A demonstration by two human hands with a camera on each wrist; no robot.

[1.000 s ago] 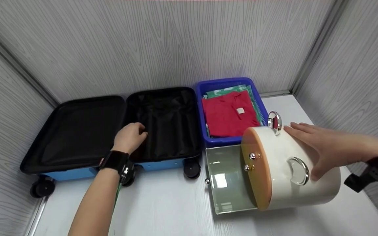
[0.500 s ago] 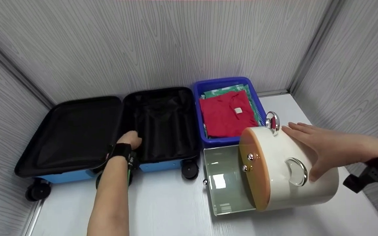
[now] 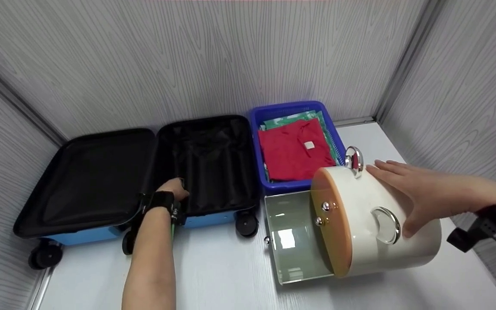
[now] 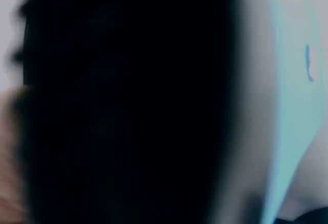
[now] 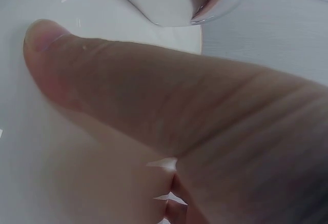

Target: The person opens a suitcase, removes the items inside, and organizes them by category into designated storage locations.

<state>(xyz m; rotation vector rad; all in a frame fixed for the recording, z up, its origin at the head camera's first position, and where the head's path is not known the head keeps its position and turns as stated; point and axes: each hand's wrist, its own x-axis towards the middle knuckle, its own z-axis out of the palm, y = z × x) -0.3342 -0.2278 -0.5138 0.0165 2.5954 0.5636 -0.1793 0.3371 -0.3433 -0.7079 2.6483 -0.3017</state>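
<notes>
An open suitcase [image 3: 209, 155] with black lining and blue shell lies at the left, its two halves side by side. My left hand [image 3: 174, 188] reaches down at the seam between the halves, near the front edge. Its fingers are largely hidden behind the hand and wrist, and I cannot tell what they hold. On the right my right hand [image 3: 407, 189] rests with spread fingers on the rounded top of a cream storage box [image 3: 373, 224]. That box has an orange front [image 3: 332, 224], a chrome handle [image 3: 354, 160] and a clear drawer [image 3: 295, 241] pulled out.
A blue plastic basket [image 3: 269, 186] stands between suitcase and box, holding a folded red shirt [image 3: 293, 150] over green cloth [image 3: 289, 120]. Black wheels [image 3: 247, 224] stick out at the suitcase's front. Grey wood-patterned walls [image 3: 196, 56] enclose the white surface [image 3: 213, 275].
My left hand has come down from above the suitcase to its front edge at the seam, with the forearm swinging right. The right hand stays on the box. The view has shifted slightly.
</notes>
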